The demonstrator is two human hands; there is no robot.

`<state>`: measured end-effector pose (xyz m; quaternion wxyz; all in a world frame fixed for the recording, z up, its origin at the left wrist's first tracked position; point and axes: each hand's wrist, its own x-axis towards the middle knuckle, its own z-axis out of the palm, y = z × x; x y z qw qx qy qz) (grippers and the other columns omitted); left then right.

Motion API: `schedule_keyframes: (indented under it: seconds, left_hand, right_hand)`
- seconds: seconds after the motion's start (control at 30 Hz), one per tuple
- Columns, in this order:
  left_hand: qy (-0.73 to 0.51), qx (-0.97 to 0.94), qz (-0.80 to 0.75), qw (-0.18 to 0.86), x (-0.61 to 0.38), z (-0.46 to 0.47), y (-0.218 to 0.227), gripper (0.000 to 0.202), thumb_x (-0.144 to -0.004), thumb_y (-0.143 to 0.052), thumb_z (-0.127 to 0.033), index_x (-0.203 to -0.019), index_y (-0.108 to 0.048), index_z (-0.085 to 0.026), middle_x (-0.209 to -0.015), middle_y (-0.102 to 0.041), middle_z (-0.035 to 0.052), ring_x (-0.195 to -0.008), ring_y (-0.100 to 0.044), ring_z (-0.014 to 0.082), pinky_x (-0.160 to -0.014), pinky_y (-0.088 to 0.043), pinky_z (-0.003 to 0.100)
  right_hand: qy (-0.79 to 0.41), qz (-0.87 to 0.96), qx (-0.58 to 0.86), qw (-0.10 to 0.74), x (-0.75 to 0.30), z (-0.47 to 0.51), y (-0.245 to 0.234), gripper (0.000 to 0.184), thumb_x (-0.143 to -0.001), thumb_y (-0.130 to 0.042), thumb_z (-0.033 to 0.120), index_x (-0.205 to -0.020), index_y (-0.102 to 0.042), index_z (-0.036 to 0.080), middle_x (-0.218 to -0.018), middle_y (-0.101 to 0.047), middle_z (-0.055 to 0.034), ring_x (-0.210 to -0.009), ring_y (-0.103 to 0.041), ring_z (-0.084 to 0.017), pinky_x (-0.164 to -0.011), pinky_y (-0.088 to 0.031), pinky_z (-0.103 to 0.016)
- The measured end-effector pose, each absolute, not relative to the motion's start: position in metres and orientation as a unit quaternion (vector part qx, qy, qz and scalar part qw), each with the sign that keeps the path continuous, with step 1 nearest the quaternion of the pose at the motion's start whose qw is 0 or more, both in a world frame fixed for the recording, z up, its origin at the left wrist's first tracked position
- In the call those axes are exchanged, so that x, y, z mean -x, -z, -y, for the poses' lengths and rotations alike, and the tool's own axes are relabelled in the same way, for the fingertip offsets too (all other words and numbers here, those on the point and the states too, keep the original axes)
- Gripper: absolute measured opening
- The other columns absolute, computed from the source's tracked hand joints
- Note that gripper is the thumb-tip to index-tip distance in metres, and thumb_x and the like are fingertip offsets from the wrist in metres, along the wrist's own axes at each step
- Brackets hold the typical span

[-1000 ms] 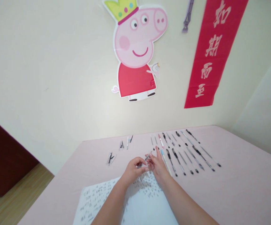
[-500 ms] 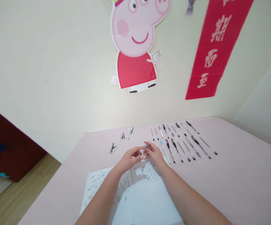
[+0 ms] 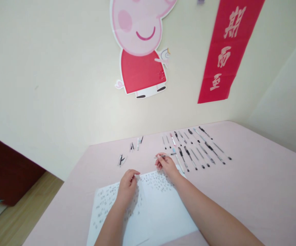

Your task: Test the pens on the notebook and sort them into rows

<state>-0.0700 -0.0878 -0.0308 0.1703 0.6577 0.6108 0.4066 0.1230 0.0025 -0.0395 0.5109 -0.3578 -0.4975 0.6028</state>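
On a pink surface (image 3: 253, 191), the left hand (image 3: 127, 186) rests with fingers loosely curled and nothing in its grasp on a sheet of handwritten paper (image 3: 143, 208). At its 1 o'clock, the right hand (image 3: 165, 165) pinches a slim pen (image 3: 163, 156), held level just past the sheet's far edge. At 3 o'clock of that pen, a row of pens (image 3: 196, 150) lies side by side.

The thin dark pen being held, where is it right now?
In the head view, the thin dark pen is pinched in the right hand, just above the written white paper and left of the row of pens on the pink table.
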Motion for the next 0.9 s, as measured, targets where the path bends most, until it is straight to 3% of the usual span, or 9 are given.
schedule_keyframes:
  seconds: [0.13,0.3,0.4,0.5,0.63,0.9]
  left_hand:
    - [-0.409,-0.693,-0.576,0.145,0.068,0.089,0.034,0.027,-0.067,-0.037,-0.005,-0.076,-0.058,-0.019,-0.081,-0.059,0.0029,-0.082,-0.056,0.0159,-0.076,-0.044,0.029]
    - [-0.403,-0.707,-0.560,0.153,0.069,0.088,0.034,0.028,-0.069,-0.037,-0.004,-0.078,-0.059,-0.018,-0.083,-0.058,0.0029,-0.082,-0.055,0.0153,-0.075,-0.043,0.028]
    - [-0.397,-0.718,-0.546,0.168,0.069,0.088,0.034,0.029,-0.069,-0.038,-0.004,-0.077,-0.062,-0.019,-0.084,-0.058,0.0029,-0.081,-0.055,0.0147,-0.075,-0.043,0.028]
    - [-0.391,-0.725,-0.537,0.183,0.067,0.088,0.034,0.029,-0.068,-0.038,-0.003,-0.073,-0.063,-0.019,-0.083,-0.057,0.0027,-0.081,-0.055,0.0146,-0.076,-0.043,0.028]
    - [-0.361,-0.736,-0.533,0.211,0.066,0.089,0.033,0.031,-0.066,-0.039,-0.003,-0.070,-0.065,-0.019,-0.084,-0.058,0.0032,-0.084,-0.055,0.0153,-0.079,-0.043,0.029]
    - [-0.323,-0.745,-0.532,0.238,0.064,0.088,0.034,0.034,-0.064,-0.039,-0.002,-0.068,-0.068,-0.020,-0.084,-0.060,0.0035,-0.086,-0.055,0.0163,-0.083,-0.042,0.031]
  right_hand:
    - [-0.587,0.533,0.364,0.489,-0.123,0.000,0.043,0.046,-0.075,-0.054,0.059,-0.082,-0.061,0.014,-0.054,-0.054,0.0029,-0.043,-0.046,-0.007,-0.043,-0.037,-0.020]
    - [-0.603,0.551,0.358,0.452,-0.117,0.005,0.041,0.050,-0.075,-0.053,0.059,-0.090,-0.062,0.012,-0.068,-0.064,-0.0049,-0.053,-0.057,-0.012,-0.046,-0.041,-0.022]
    - [-0.609,0.566,0.361,0.422,-0.113,0.012,0.035,0.040,-0.073,-0.059,0.050,-0.088,-0.061,0.014,-0.070,-0.063,-0.0044,-0.058,-0.059,-0.014,-0.046,-0.041,-0.022]
    - [-0.600,0.595,0.381,0.375,-0.112,0.024,0.031,0.023,-0.068,-0.064,0.033,-0.082,-0.058,0.017,-0.060,-0.055,0.0027,-0.052,-0.052,-0.011,-0.046,-0.038,-0.021]
    - [-0.545,0.648,0.399,0.351,-0.113,0.042,0.033,0.010,-0.066,-0.060,0.017,-0.073,-0.053,0.018,-0.056,-0.045,0.0068,-0.052,-0.043,-0.009,-0.050,-0.034,-0.020]
    - [-0.481,0.720,0.390,0.313,-0.113,0.055,0.046,0.003,-0.070,-0.055,0.015,-0.072,-0.053,0.017,-0.055,-0.041,0.0068,-0.052,-0.039,-0.009,-0.049,-0.030,-0.020]
